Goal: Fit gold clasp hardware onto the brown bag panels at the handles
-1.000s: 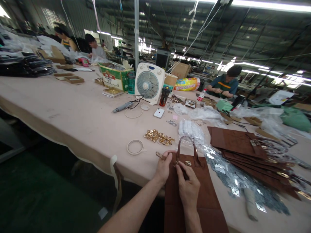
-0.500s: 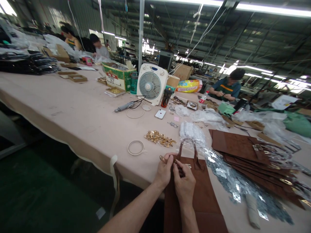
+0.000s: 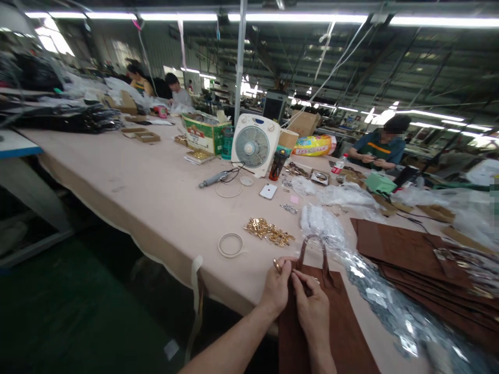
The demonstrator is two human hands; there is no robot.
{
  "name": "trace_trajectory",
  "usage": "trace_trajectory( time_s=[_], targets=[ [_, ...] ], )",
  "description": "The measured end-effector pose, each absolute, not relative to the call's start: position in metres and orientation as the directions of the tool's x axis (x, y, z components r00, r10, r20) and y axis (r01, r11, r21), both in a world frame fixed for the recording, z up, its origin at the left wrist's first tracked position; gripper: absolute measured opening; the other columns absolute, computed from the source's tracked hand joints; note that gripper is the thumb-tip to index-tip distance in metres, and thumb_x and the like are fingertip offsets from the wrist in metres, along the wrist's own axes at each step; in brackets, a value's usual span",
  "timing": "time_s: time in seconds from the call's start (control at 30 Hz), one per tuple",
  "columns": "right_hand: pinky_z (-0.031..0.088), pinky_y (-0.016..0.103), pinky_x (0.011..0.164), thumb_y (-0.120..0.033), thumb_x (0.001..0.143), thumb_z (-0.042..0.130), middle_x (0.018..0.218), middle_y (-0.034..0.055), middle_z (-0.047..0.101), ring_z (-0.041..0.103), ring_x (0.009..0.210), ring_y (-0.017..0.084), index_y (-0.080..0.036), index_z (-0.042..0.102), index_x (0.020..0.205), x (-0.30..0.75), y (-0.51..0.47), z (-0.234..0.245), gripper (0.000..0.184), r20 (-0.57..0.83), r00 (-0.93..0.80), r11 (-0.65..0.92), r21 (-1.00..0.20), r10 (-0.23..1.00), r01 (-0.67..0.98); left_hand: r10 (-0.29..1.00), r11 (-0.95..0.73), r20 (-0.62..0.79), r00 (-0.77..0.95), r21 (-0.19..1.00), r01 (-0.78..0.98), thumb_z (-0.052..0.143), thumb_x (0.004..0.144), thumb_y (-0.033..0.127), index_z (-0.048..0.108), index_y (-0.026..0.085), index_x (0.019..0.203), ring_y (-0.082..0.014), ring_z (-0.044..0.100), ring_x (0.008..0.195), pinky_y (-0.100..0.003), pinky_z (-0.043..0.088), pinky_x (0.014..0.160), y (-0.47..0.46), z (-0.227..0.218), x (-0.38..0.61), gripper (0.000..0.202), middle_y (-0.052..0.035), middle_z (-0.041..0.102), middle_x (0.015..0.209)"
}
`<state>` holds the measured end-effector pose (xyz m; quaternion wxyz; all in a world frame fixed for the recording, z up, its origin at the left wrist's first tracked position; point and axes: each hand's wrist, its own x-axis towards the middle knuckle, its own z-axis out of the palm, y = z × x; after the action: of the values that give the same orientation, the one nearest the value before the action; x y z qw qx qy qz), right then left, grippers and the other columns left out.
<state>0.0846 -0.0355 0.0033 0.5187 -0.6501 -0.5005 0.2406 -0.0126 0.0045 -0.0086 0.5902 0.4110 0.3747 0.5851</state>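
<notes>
- Factory hall, long pink table point(image 3: 148, 192); fan point(image 3: 255, 144) far, other workers beyond.
- Brown bag point(image 3: 323, 332) at near edge, handle up.
- Left hand point(image 3: 277, 286) pinched on gold clasp point(image 3: 277, 265) at bag top; right hand point(image 3: 312, 306) fingers curled, pressing same spot.
- Clasp looks not fixed yet; gold bits pile point(image 3: 268, 231) and bag stack point(image 3: 424, 265) at right suggest more to do.

Bare forearms, no sleeves; left hand point(image 3: 277, 288), right hand point(image 3: 314, 306).

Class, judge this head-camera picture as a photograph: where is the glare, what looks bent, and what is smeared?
Head view: ceiling strip lights blow out white; the pole and table edge lean and curve from wide-angle distortion; the clear plastic wrap glints and smears toward the right corner.
</notes>
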Motion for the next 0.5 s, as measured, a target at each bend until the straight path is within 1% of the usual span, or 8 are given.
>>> trace_trajectory(
  time_s=[0.07, 0.13, 0.17, 0.23, 0.3, 0.33, 0.4, 0.5],
  targets=[
    [0.053, 0.044, 0.097, -0.067, 0.081, 0.067, 0.110, 0.0091, 0.079, 0.071, 0.105, 0.032, -0.025, 0.081, 0.102, 0.087, -0.036, 0.000, 0.049, 0.154, 0.410, -0.032, -0.910, 0.899, 0.412, 1.000, 0.017, -0.008, 0.023, 0.910, -0.415, 0.065, 0.092, 0.062, 0.077, 0.020, 0.106, -0.0301, 0.064, 0.107, -0.039, 0.048, 0.101, 0.005, -0.011, -0.011, 0.046, -0.0105, 0.074, 0.106],
    [0.053, 0.045, 0.095, -0.073, 0.074, 0.068, 0.115, 0.0087, 0.079, 0.070, 0.109, 0.035, -0.027, 0.081, 0.105, 0.090, -0.036, -0.003, 0.056, 0.112, 0.421, -0.087, -0.901, 0.900, 0.426, 0.995, 0.095, -0.093, 0.033, 0.827, -0.555, 0.074, 0.084, 0.060, 0.077, 0.018, 0.104, -0.0309, 0.065, 0.110, -0.040, 0.048, 0.103, 0.008, -0.014, -0.011, 0.047, -0.0127, 0.074, 0.109],
    [0.054, 0.045, 0.090, -0.076, 0.071, 0.069, 0.112, 0.0087, 0.079, 0.071, 0.105, 0.036, -0.028, 0.081, 0.107, 0.092, -0.035, -0.004, 0.061, 0.087, 0.456, -0.130, -0.896, 0.886, 0.424, 0.987, 0.160, -0.141, 0.083, 0.729, -0.666, 0.079, 0.079, 0.059, 0.074, 0.018, 0.109, -0.0313, 0.067, 0.107, -0.041, 0.049, 0.101, 0.010, -0.014, -0.011, 0.051, -0.0130, 0.074, 0.108],
    [0.052, 0.043, 0.078, -0.080, 0.070, 0.066, 0.095, 0.0085, 0.079, 0.071, 0.089, 0.034, -0.027, 0.079, 0.110, 0.092, -0.034, -0.001, 0.068, 0.055, 0.548, -0.202, -0.894, 0.834, 0.399, 0.961, 0.271, -0.189, 0.203, 0.485, -0.831, 0.086, 0.070, 0.058, 0.070, 0.019, 0.113, -0.0324, 0.070, 0.100, -0.044, 0.053, 0.094, 0.013, -0.013, -0.013, 0.060, -0.0128, 0.074, 0.106],
    [0.050, 0.041, 0.074, -0.081, 0.074, 0.062, 0.079, 0.0067, 0.075, 0.068, 0.077, 0.030, -0.024, 0.077, 0.106, 0.089, -0.034, 0.007, 0.067, 0.083, 0.614, -0.173, -0.922, 0.785, 0.347, 0.940, 0.334, -0.179, 0.290, 0.312, -0.890, 0.088, 0.066, 0.055, 0.067, 0.020, 0.114, -0.0326, 0.072, 0.092, -0.045, 0.054, 0.088, 0.015, -0.009, -0.015, 0.062, -0.0132, 0.074, 0.105],
    [0.050, 0.040, 0.073, -0.080, 0.076, 0.061, 0.076, 0.0059, 0.073, 0.066, 0.075, 0.028, -0.023, 0.076, 0.102, 0.084, -0.032, 0.013, 0.065, 0.116, 0.617, -0.117, -0.939, 0.778, 0.324, 0.936, 0.346, -0.169, 0.309, 0.280, -0.895, 0.088, 0.068, 0.053, 0.068, 0.020, 0.112, -0.0316, 0.072, 0.089, -0.045, 0.055, 0.086, 0.015, -0.008, -0.016, 0.059, -0.0135, 0.074, 0.104],
    [0.050, 0.036, 0.074, -0.075, 0.080, 0.064, 0.079, 0.0062, 0.073, 0.066, 0.077, 0.026, -0.021, 0.075, 0.097, 0.071, -0.025, 0.026, 0.058, 0.192, 0.553, 0.025, -0.955, 0.811, 0.295, 0.936, 0.346, -0.165, 0.310, 0.282, -0.895, 0.086, 0.071, 0.049, 0.071, 0.017, 0.103, -0.0287, 0.071, 0.083, -0.042, 0.055, 0.085, 0.014, -0.005, -0.017, 0.047, -0.0128, 0.074, 0.096],
    [0.054, 0.034, 0.076, -0.064, 0.086, 0.067, 0.094, 0.0087, 0.077, 0.069, 0.086, 0.026, -0.020, 0.077, 0.102, 0.042, 0.002, 0.045, 0.047, 0.282, 0.313, 0.190, -0.937, 0.907, 0.293, 0.938, 0.326, -0.225, 0.262, 0.327, -0.887, 0.085, 0.075, 0.047, 0.074, 0.014, 0.093, -0.0295, 0.070, 0.091, -0.040, 0.055, 0.091, 0.017, -0.004, -0.016, 0.039, -0.0122, 0.072, 0.087]
  ],
)
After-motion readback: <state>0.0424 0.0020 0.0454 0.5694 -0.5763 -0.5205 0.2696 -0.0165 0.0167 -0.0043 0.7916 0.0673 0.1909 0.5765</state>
